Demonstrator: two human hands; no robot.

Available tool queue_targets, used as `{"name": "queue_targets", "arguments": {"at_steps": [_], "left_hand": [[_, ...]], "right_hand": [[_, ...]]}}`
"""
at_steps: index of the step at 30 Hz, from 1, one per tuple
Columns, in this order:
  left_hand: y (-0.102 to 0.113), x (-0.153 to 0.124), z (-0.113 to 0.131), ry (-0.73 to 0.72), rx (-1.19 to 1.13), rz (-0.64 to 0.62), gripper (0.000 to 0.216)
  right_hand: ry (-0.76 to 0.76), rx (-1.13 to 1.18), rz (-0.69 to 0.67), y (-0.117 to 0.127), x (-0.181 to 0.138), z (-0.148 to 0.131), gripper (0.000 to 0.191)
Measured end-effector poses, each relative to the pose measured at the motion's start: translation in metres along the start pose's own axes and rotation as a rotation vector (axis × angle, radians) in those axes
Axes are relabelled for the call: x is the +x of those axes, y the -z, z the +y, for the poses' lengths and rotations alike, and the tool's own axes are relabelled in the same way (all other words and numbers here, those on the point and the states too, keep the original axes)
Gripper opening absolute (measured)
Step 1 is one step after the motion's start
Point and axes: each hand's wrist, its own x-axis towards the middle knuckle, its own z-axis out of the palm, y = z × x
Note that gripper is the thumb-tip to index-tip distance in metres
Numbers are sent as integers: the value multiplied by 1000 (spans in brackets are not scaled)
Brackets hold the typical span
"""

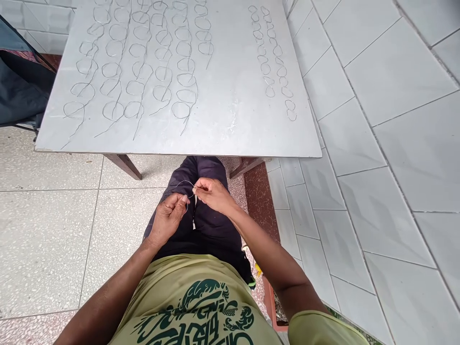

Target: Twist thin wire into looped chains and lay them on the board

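Above my lap, my left hand (169, 212) and my right hand (212, 192) both pinch a thin wire (185, 181). It curves in a loop between my fingertips, over the dark trousers (210, 167). The tips of my thumbs and forefingers are close together, and part of the wire is hidden behind them. On the white table (223, 129) in front of me lie several rows of wire loops with loose tails, such as this wire loop (180, 110). At the right side lie two rows of smaller figure-eight wire shapes (290, 110).
A white tiled wall (377, 143) runs along the right, close to the table. A dark chair or bag (25, 91) stands at the far left. The table's wooden legs (124, 165) show below its front edge. A planter (278, 311) sits beside my right arm.
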Motion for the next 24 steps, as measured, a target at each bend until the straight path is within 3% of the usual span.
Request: {"name": "queue_targets", "arguments": {"at_steps": [4, 7, 10, 13, 16, 24], "left_hand": [[7, 0, 12, -60, 116, 73, 31], [25, 6, 27, -218, 361, 187, 36], [39, 17, 39, -416, 604, 61, 42], [42, 28, 42, -526, 722, -68, 31], [39, 33, 39, -529, 763, -110, 25], [38, 29, 31, -506, 765, -71, 19]], "right_hand": [[72, -51, 14, 3, -3, 1, 17], [166, -120, -2, 5, -6, 2, 15], [224, -162, -24, 6, -7, -2, 17], [242, -182, -26, 6, -7, -6, 18], [233, -167, -34, 4, -5, -6, 18], [150, -88, -47, -5, -2, 0, 18]]}}
